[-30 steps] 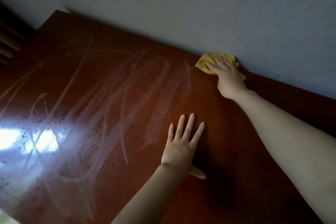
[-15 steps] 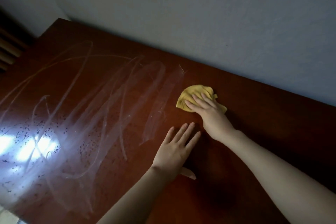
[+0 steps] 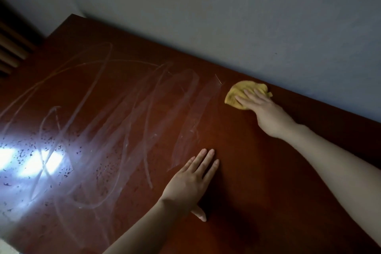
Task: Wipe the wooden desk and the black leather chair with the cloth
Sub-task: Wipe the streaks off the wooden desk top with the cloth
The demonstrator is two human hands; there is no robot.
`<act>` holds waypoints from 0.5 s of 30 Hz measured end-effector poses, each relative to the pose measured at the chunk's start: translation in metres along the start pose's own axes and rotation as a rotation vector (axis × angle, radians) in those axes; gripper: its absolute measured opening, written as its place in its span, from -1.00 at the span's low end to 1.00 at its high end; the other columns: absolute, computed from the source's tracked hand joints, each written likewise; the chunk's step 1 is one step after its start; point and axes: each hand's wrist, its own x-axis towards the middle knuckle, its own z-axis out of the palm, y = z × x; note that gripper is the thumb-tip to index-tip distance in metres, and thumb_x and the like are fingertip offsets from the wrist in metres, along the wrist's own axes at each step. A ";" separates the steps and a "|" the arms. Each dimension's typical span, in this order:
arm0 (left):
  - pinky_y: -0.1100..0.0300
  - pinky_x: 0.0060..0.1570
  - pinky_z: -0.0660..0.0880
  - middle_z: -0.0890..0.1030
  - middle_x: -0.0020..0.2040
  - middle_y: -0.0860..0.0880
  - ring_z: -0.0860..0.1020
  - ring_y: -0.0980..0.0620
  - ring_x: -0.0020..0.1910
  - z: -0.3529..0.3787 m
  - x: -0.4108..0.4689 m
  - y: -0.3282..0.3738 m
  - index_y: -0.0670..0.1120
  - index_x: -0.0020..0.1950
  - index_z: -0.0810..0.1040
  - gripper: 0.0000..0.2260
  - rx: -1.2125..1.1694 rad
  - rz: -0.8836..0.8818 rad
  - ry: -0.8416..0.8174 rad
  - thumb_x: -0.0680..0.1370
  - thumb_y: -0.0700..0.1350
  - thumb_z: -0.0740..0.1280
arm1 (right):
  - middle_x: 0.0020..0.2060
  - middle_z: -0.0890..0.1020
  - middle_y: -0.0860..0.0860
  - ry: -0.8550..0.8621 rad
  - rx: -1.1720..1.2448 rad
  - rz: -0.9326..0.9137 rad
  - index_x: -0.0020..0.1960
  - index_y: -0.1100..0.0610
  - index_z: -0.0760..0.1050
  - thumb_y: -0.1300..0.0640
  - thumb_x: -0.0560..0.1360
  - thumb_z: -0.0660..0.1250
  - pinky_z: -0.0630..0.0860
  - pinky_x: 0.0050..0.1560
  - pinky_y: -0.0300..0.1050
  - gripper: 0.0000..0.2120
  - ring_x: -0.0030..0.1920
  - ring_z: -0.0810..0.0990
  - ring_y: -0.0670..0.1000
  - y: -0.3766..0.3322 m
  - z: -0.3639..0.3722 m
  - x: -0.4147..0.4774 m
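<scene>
Yellow cloth (image 3: pixel 237 93) pressed flat under right hand (image 3: pixel 266 111), fingers straight, right of centre, for wiping contact; left hand (image 3: pixel 189 181) spread flat on worktop (image 3: pixel 257 171), likely bracing the reach.

Left hand (image 3: pixel 189 181), right hand (image 3: pixel 266 113): both hands bare; forearms (image 3: pixel 329 161) bare all way to frame edge.

Dim indoor room, home-like: wooden desk (image 3: pixel 247 171) against plain wall (image 3: pixel 206 16), slats (image 3: pixel 12 47) left.

Cloth (image 3: pixel 239 94) on desk (image 3: pixel 237 171), near wall (image 3: pixel 206 16)
</scene>
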 end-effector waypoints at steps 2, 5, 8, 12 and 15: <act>0.07 0.32 -0.44 -0.58 0.36 -0.10 -0.61 -0.09 0.27 0.000 0.001 0.000 -0.11 0.37 -0.55 0.20 -0.004 0.003 0.002 0.32 0.28 0.43 | 0.54 -0.03 -0.01 0.033 -0.033 0.061 0.53 -0.11 -0.04 0.44 0.52 0.04 -0.01 0.48 0.03 -0.28 0.53 -0.11 0.06 -0.010 -0.002 0.027; 0.07 0.31 -0.46 -0.57 0.37 -0.10 -0.60 -0.09 0.28 0.001 0.001 0.000 -0.11 0.38 -0.54 0.20 -0.022 0.011 0.002 0.32 0.27 0.43 | 0.54 -0.04 0.03 0.053 -0.105 0.136 0.54 -0.06 -0.07 0.33 0.55 0.08 -0.05 0.49 0.07 -0.33 0.52 -0.09 0.15 -0.030 -0.003 0.065; 0.09 0.31 -0.46 -0.58 0.36 -0.07 -0.61 -0.07 0.27 0.000 0.003 0.000 -0.08 0.37 -0.55 0.21 -0.066 0.016 0.006 0.32 0.24 0.46 | 0.54 -0.01 0.05 0.071 -0.131 0.217 0.54 -0.07 -0.06 0.26 0.57 0.08 0.00 0.47 0.15 -0.37 0.51 -0.08 0.19 -0.051 0.000 0.088; 0.11 0.35 -0.41 -0.57 0.35 -0.05 -0.57 -0.05 0.30 -0.002 0.003 0.001 -0.06 0.36 -0.55 0.22 -0.068 0.006 0.021 0.31 0.23 0.48 | 0.54 0.02 0.05 0.100 -0.139 0.154 0.54 -0.07 -0.02 0.26 0.59 -0.01 0.03 0.45 0.16 -0.43 0.51 -0.06 0.19 -0.069 0.012 0.084; 0.11 0.35 -0.39 -0.55 0.37 -0.06 -0.51 -0.04 0.34 -0.002 0.002 0.000 -0.06 0.37 -0.54 0.22 -0.043 -0.006 0.032 0.30 0.24 0.47 | 0.53 0.05 0.02 0.103 -0.123 0.012 0.53 -0.10 0.03 0.26 0.59 -0.04 0.00 0.46 0.12 -0.44 0.52 -0.05 0.15 -0.082 0.022 0.062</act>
